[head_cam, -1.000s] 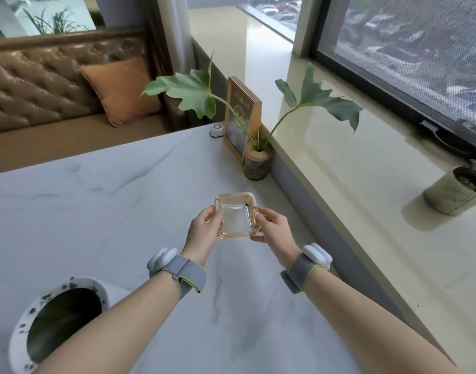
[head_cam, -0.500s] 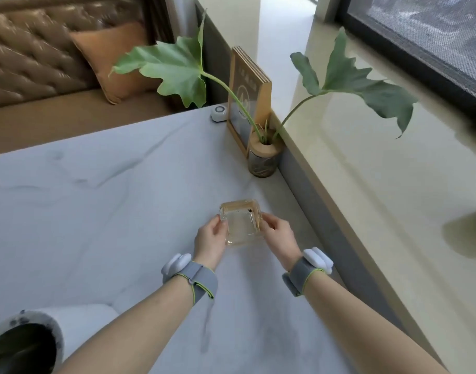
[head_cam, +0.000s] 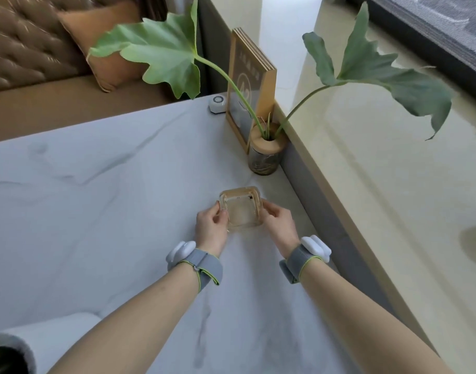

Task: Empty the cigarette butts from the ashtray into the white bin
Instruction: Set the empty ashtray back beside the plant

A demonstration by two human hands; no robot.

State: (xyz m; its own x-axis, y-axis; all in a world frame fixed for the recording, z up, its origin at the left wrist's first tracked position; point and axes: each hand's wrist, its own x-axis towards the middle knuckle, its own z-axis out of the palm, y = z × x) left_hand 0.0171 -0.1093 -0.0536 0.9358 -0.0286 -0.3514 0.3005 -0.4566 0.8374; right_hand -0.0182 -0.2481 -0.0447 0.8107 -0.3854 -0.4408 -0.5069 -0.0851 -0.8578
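Both hands grip the glass ashtray (head_cam: 241, 208) low over the marble table (head_cam: 96, 198), near its window-side edge.

Taking the ashtray as ref, L to R: far left and nearest the camera, the white bin (head_cam: 12, 346) shows only a speckled rim at the frame corner; well behind on the left, a tufted brown sofa (head_cam: 28, 41) w/ an orange cushion (head_cam: 101, 44). Left hand (head_cam: 211, 228) closed on the ashtray's left wall, right hand (head_cam: 278, 225) closed on its right wall (grey wristbands on both). Ashtray looks empty bar a dark speck at one back corner. Just behind it, a plant in a small jar (head_cam: 265, 156) beside a wooden sign stand (head_cam: 247, 85) and a white call button (head_cam: 217, 103). To the right, a glossy beige window ledge (head_cam: 393, 211).
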